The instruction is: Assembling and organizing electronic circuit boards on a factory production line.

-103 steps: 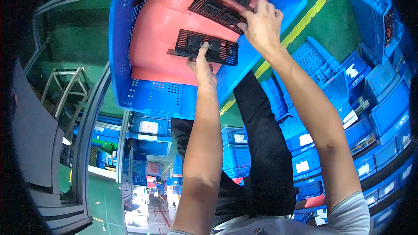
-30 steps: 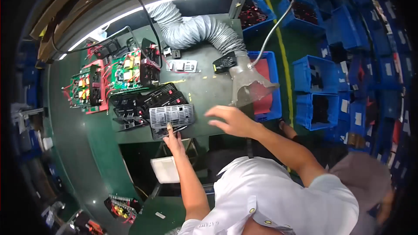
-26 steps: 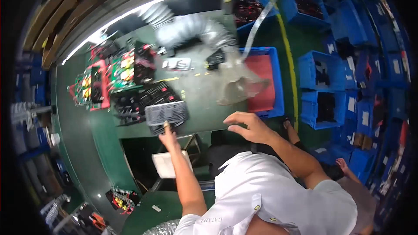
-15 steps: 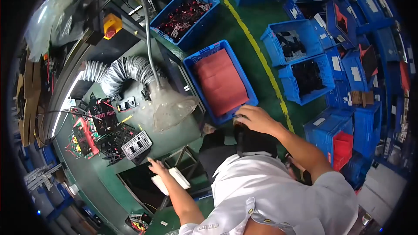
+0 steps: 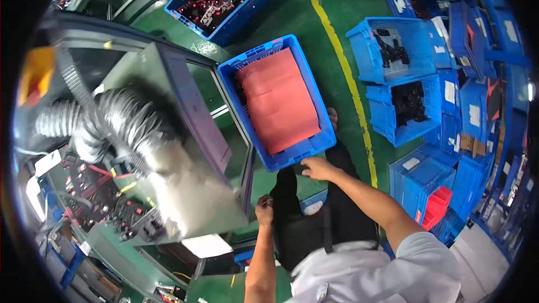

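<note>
A blue plastic crate [image 5: 264, 160] sits in front of me, with a red sheet [image 5: 281, 101] lying over most of its inside. Just below the crate's near edge is my right hand [image 5: 320, 169], its fingers loosely bent and apart, holding nothing that I can see. My left hand [image 5: 264, 211] hovers by my left knee, beside the bench's corner. Its fingers are curled in, and a dark spot shows between them, too small to name.
On the left stands a bench with a silver flexible duct [image 5: 132, 120] and a cloudy hood [image 5: 191, 191]. A crate of black and red parts [image 5: 224, 3] is at the far side. Blue crates [image 5: 401, 109] are stacked at right, past a yellow floor line [image 5: 342, 62].
My view has turned and come nearer the red-covered crate. My left hand has left the white pad at the bench and moved right, to my knee. My right hand has come off my leg.
</note>
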Motion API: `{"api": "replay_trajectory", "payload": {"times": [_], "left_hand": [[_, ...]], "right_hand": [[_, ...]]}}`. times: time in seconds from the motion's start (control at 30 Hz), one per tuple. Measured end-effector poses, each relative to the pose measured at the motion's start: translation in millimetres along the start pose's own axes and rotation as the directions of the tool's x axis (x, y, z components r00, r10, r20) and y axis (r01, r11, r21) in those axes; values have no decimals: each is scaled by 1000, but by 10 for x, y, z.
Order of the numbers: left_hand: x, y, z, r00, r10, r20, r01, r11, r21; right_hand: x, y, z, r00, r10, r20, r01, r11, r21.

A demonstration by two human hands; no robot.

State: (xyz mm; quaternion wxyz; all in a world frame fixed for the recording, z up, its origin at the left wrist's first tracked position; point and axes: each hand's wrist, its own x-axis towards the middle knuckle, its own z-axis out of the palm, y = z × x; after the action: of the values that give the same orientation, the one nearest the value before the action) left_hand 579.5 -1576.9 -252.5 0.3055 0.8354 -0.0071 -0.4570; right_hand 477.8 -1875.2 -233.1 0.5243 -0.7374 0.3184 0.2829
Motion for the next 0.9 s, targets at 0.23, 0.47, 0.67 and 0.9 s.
{"api": "replay_trajectory", "payload": {"times": [0.23, 0.47, 0.67, 0.9], "left_hand": [[2188, 610, 1260, 952, 277, -131, -253, 952, 174], [3565, 363, 1292, 993, -10, 117, -21, 966, 259], [2729, 743, 1570, 966, -189, 179, 205, 975, -79], [1609, 961, 1468, 829, -530, 179, 540, 676, -500]], "right_hand": [[2348, 1427, -194, 812, 294, -504, -235, 955, 178], [3055, 1694, -135, 797, 497, -344, -356, 845, 398], [2720, 1433, -308, 756, 577, -309, -452, 802, 392], [1636, 729, -786, 890, 167, -424, 100, 836, 540]]}}
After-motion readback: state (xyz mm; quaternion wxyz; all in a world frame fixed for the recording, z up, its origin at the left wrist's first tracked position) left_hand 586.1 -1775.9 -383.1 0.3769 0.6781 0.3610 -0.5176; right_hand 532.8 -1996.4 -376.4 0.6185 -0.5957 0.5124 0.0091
